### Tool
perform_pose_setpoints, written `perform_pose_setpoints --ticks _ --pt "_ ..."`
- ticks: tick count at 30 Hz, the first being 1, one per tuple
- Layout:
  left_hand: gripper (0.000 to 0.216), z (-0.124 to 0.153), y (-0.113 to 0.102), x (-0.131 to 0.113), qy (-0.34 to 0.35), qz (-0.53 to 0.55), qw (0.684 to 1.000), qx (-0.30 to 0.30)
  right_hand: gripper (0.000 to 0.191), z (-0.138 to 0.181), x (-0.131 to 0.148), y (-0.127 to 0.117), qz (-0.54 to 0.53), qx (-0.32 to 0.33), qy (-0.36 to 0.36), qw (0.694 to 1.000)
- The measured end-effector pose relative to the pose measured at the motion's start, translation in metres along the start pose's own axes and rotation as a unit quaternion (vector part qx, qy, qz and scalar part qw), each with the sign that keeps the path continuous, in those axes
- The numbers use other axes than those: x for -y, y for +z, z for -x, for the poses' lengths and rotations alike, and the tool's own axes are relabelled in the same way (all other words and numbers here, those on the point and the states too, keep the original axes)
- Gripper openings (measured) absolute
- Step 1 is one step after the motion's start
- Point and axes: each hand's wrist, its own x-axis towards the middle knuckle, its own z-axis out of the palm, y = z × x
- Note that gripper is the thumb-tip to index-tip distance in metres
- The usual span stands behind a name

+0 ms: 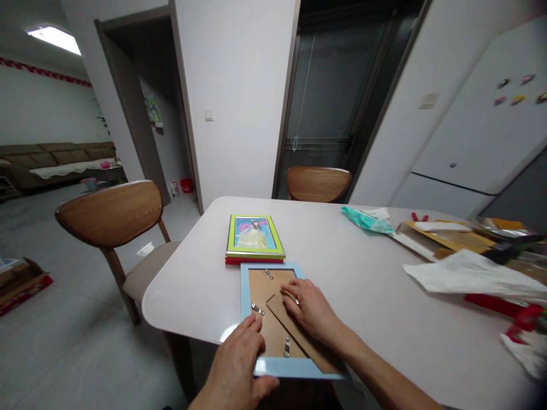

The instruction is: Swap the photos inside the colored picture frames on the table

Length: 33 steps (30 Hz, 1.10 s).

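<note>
A light blue picture frame (290,367) lies face down, its near end reaching past the table's front edge. Its brown backing board (261,285) shows several small metal clips and a brown stand flap (294,333). My left hand (241,359) is closed around the near left corner, fingers on the side and thumb low by the bottom edge. My right hand (310,310), a ring on one finger, rests over the backing and flap with bent fingers together; what is under the fingertips is hidden. Just beyond lies a green picture frame (277,239) with a picture, stacked on a red frame (256,261).
On the pale table (342,273), a teal wrapper (367,221), a white sheet (470,272) and opened cardboard packaging (448,236) lie to the right. Wooden chairs stand at the left (115,213) and at the far side (319,183).
</note>
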Motion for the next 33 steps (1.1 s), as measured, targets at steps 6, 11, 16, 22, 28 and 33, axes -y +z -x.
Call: perform_pose_setpoints --ticks 6,11,16,22,28,33 --pt "0.032 -0.001 0.003 0.002 -0.004 0.012 1.000 0.006 0.023 -0.049 0.011 0.021 0.048 -0.010 0.018 0.999" --pt "0.035 -0.004 0.004 0.005 0.004 0.017 1.000 0.009 0.024 -0.062 0.008 0.028 0.049 -0.005 0.020 0.999" --pt "0.034 -0.004 0.002 0.003 -0.006 0.020 1.000 0.005 0.021 -0.067 0.007 0.031 0.055 -0.007 0.051 0.997" --pt "0.033 -0.002 0.003 0.004 -0.006 0.024 1.000 0.002 0.014 -0.071 0.007 0.031 0.055 -0.013 0.078 0.995" --pt "0.032 -0.004 0.002 0.002 -0.008 0.023 1.000 0.002 0.016 -0.070 0.004 0.029 0.047 -0.017 0.084 0.995" --pt "0.035 -0.009 -0.002 -0.006 -0.019 0.011 1.000 0.005 0.017 -0.073 0.000 0.027 0.044 -0.020 0.100 0.994"
